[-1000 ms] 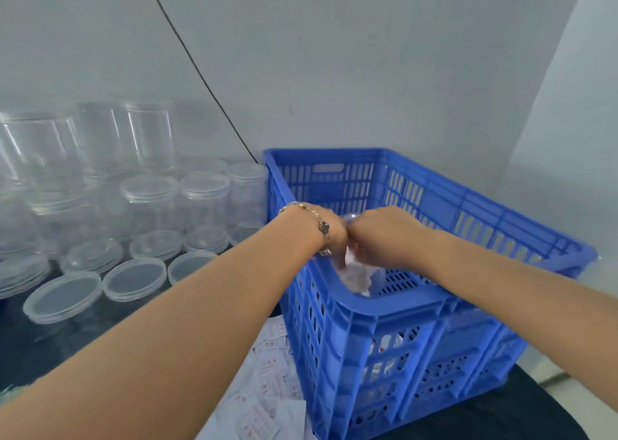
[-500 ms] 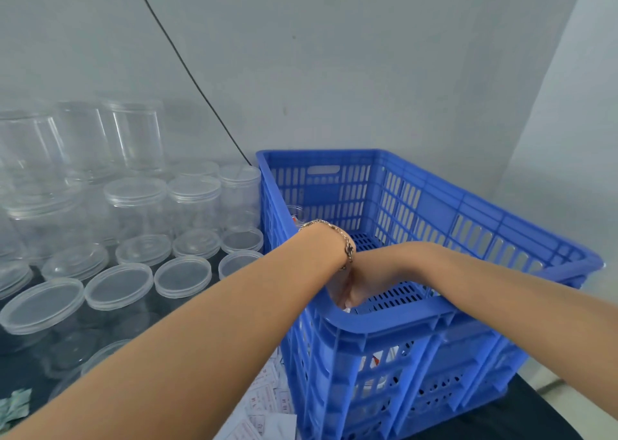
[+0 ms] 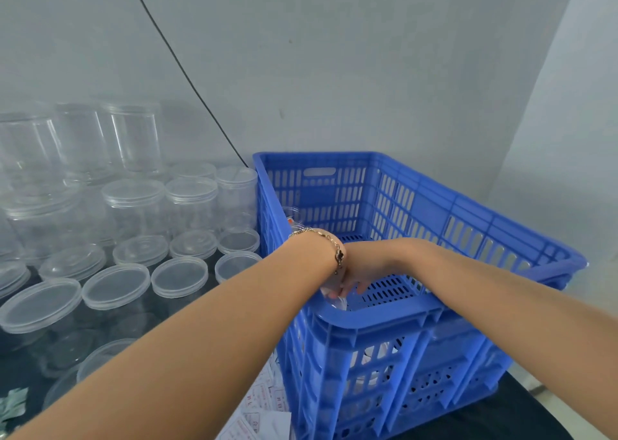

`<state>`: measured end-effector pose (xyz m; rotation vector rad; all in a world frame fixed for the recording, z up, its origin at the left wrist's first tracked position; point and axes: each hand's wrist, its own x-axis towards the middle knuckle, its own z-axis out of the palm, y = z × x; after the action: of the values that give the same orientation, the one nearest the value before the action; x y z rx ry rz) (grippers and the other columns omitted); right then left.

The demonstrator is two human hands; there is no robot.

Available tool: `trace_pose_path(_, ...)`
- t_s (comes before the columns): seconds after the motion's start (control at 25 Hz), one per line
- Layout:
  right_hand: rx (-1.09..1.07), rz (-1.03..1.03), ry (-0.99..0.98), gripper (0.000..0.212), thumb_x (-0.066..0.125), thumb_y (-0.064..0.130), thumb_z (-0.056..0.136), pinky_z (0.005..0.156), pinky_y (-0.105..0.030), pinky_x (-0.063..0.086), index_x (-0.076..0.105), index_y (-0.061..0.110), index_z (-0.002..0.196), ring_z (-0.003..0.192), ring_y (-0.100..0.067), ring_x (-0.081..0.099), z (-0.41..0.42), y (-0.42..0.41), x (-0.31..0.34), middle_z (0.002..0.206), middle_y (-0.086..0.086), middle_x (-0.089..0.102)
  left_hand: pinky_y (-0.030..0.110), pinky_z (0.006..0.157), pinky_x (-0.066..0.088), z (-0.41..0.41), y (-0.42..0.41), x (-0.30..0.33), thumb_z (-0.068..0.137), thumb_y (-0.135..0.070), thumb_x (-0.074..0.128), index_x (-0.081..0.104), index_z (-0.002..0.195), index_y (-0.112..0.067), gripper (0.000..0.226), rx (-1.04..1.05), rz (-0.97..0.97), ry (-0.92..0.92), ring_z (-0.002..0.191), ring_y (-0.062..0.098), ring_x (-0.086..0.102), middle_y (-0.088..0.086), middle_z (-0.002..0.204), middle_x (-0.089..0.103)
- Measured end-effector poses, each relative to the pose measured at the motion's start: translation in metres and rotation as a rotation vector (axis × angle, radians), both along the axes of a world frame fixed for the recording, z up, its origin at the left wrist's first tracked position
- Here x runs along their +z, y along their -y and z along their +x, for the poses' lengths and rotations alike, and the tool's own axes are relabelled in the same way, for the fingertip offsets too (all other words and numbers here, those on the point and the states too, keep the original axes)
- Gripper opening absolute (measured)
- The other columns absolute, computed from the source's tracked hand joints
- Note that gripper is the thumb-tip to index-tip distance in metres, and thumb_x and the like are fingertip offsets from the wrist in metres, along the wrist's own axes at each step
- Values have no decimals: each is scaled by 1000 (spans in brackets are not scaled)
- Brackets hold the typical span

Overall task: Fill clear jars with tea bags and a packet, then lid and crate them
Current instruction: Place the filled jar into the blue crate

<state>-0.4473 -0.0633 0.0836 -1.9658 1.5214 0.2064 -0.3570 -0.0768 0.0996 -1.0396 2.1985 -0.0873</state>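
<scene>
A clear jar [image 3: 337, 301] sits low inside the blue crate [image 3: 384, 316], at its near left corner, mostly hidden behind the rim. The right hand [image 3: 359, 272] reaches down with fingers curled on the jar. The left hand [image 3: 334, 280] is behind its wrist, so I cannot tell its grip. Stacked empty jars [image 3: 133, 205] and loose lids [image 3: 115, 290] stand left of the crate, paper packets [image 3: 261, 403] beneath

You see even, cool, diffuse lighting with soft shadows. Wide-angle distortion bends the edges. The clear jars [image 3: 133, 205] look hazy.
</scene>
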Motion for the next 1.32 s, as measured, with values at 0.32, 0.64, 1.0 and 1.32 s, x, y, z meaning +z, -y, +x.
trace_pose_path(0.32,-140,-618,302,14,55,12,87,70,-23,53,70,12,88,72,-7,68,27,-2,53,83,3,73,31,70,45,77,-9,81,85,-40,45,72,90,-18,36,6,-253,-660,80,22,58,2,85,64)
trace_pose_path(0.64,-72,-693,150,28,47,5,86,89,-30,48,67,5,105,100,-25,60,155,39,72,106,-9,67,35,90,43,206,17,31,89,-16,52,56,125,-10,37,575,-584,-821,113,31,53,13,128,49)
trace_pose_path(1.0,-715,-414,560,59,39,10,95,103,-41,33,10,-2,145,131,-37,37,217,98,3,146,-22,31,26,83,39,209,45,-36,88,-9,63,28,141,2,65,924,-180,-1460,116,24,50,17,138,46)
trace_pose_path(1.32,-823,-414,770,53,38,1,91,81,-31,39,33,13,142,124,-32,47,215,116,-28,141,-12,45,33,112,24,191,62,-49,88,-6,60,3,149,2,84,1023,-123,-1549,143,27,19,16,156,8)
